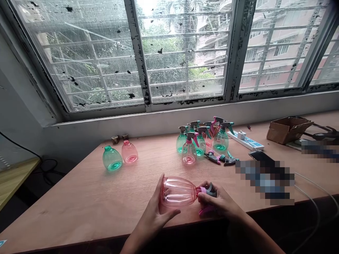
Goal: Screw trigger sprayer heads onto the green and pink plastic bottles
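A clear pink spray bottle (178, 191) lies sideways in the air between my hands, its neck toward the right. My left hand (159, 208) cups the bottle's base, with the thumb stretched out below it. My right hand (215, 199) is closed round the neck, gripping the pink collar and the grey and pink spray head (211, 190), which is partly hidden by the fingers. Behind, two loose spray heads, one grey and pink (213, 157) and one grey and green (230, 160), lie on the table. A headless green bottle (112, 158) and a headless pink bottle (129, 152) stand back left.
Several green and pink bottles with spray heads (189, 154) stand clustered at the back. Right of them are a white power strip (246, 140), a dark phone (262, 158), a cardboard box (287, 129) and a white cable (315, 201). The wooden table's (79, 201) front edge runs below my hands.
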Tool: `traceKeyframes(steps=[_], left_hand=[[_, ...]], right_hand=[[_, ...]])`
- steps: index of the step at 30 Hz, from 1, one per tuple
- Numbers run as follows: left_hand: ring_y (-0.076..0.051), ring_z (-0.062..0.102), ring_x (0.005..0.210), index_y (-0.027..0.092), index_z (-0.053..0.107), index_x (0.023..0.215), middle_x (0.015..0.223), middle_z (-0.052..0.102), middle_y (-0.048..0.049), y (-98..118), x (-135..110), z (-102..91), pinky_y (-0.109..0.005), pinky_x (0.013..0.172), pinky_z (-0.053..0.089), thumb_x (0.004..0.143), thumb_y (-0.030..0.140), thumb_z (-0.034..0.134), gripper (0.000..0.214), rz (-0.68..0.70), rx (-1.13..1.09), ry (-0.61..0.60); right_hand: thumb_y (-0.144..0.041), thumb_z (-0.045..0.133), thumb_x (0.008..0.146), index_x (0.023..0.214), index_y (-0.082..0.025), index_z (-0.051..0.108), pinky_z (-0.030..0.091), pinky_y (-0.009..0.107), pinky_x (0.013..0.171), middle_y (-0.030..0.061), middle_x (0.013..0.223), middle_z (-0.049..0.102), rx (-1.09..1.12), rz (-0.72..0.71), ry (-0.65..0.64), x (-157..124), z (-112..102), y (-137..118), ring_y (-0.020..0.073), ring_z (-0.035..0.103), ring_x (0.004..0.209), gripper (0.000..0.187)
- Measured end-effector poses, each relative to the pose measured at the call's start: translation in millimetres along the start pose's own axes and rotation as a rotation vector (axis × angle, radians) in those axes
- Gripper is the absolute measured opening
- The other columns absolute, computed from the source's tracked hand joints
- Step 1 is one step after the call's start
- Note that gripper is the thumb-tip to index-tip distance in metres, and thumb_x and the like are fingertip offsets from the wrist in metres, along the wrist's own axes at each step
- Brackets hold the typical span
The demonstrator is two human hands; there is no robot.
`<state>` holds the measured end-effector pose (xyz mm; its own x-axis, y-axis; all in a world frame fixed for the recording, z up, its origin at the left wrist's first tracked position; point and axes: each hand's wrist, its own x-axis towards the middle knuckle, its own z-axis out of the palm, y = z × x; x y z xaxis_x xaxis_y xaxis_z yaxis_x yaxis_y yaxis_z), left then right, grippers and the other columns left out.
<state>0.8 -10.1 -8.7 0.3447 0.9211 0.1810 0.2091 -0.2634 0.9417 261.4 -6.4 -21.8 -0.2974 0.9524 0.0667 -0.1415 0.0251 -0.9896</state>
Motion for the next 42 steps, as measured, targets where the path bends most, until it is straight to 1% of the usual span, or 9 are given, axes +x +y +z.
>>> traceKeyframes(steps=[4,9,12,17,22,25,33,38,42], left_hand=[[-0.033,0.049,0.135,0.028,0.0,0.158,0.149,0.047,-0.0156,4.0,-4.5,1.1,-0.051,0.117,0.031,0.08,0.033,0.079,0.112,-0.028,-0.006,-0.007],[-0.034,0.044,0.139,0.026,0.011,0.158,0.154,0.041,-0.0154,2.8,-2.1,0.2,-0.048,0.118,0.03,0.083,0.037,0.076,0.101,-0.047,-0.074,-0.014],[-0.031,0.044,0.139,0.03,0.003,0.158,0.156,0.038,-0.0123,3.4,-1.3,-1.4,-0.047,0.12,0.025,0.083,0.035,0.076,0.105,-0.018,-0.055,-0.053],[-0.029,0.046,0.137,0.029,-0.004,0.158,0.145,0.05,-0.0124,6.3,-3.7,-0.6,-0.045,0.119,0.027,0.083,0.034,0.075,0.109,-0.017,0.013,-0.054],[-0.033,0.046,0.135,0.021,0.014,0.158,0.136,0.054,-0.015,4.0,-1.5,2.7,-0.044,0.115,0.035,0.08,0.038,0.078,0.102,-0.044,-0.058,0.03],[-0.033,0.05,0.13,0.022,0.023,0.155,0.13,0.057,-0.0145,1.8,0.6,2.7,-0.044,0.112,0.039,0.079,0.038,0.079,0.097,-0.044,-0.103,0.041],[-0.028,0.057,0.121,0.03,0.009,0.158,0.125,0.06,-0.0097,2.2,-1.6,-1.4,-0.047,0.114,0.033,0.083,0.034,0.075,0.1,0.014,-0.003,-0.004],[-0.03,0.05,0.132,0.029,0.003,0.158,0.138,0.054,-0.0124,5.0,-4.3,0.5,-0.047,0.117,0.031,0.079,0.032,0.079,0.11,0.005,-0.004,-0.002],[-0.033,0.036,0.144,0.027,0.01,0.158,0.159,0.033,-0.0138,3.6,-2.2,1.6,-0.046,0.12,0.029,0.081,0.035,0.078,0.103,0.01,-0.094,-0.001]], right_hand=[[-0.045,0.078,0.081,0.097,-0.018,0.058,0.057,0.03,0.06,-0.0018,0.07,0.067,0.04,0.025,-0.007,-2.1,1.4,-0.9,0.0148,0.062,0.062,0.037],[-0.044,0.077,0.082,0.097,-0.017,0.059,0.057,0.029,0.059,-0.0013,0.069,0.067,0.03,0.019,-0.002,-1.2,0.4,0.2,0.0143,0.062,0.061,0.037],[-0.043,0.077,0.083,0.097,-0.015,0.059,0.056,0.026,0.057,-0.0006,0.069,0.068,0.015,0.0,0.006,-0.2,-0.7,1.1,0.0137,0.062,0.061,0.036],[-0.045,0.078,0.081,0.096,-0.017,0.058,0.062,0.036,0.064,-0.0022,0.069,0.066,0.065,0.036,-0.025,-1.9,0.9,1.0,0.0155,0.063,0.064,0.038],[-0.046,0.078,0.08,0.097,-0.017,0.059,0.061,0.036,0.064,-0.0013,0.072,0.067,0.045,0.042,-0.02,-2.3,1.2,-0.7,0.0169,0.064,0.065,0.039],[-0.048,0.078,0.079,0.097,-0.017,0.061,0.059,0.033,0.062,-0.0001,0.072,0.068,0.028,0.035,-0.003,-1.5,0.5,-2.4,0.0179,0.065,0.065,0.04],[-0.046,0.077,0.081,0.096,-0.016,0.061,0.055,0.028,0.059,0.0003,0.072,0.07,0.02,-0.011,0.015,-0.7,0.3,-2.0,0.0159,0.065,0.062,0.038],[-0.046,0.076,0.082,0.098,-0.016,0.059,0.058,0.033,0.062,-0.0002,0.069,0.068,0.021,0.018,-0.021,-2.2,1.6,-2.7,0.0157,0.063,0.06,0.038],[-0.047,0.078,0.08,0.097,-0.017,0.059,0.058,0.033,0.062,-0.0006,0.069,0.068,0.019,0.029,-0.016,-2.7,2.8,-4.7,0.0157,0.063,0.059,0.04]])
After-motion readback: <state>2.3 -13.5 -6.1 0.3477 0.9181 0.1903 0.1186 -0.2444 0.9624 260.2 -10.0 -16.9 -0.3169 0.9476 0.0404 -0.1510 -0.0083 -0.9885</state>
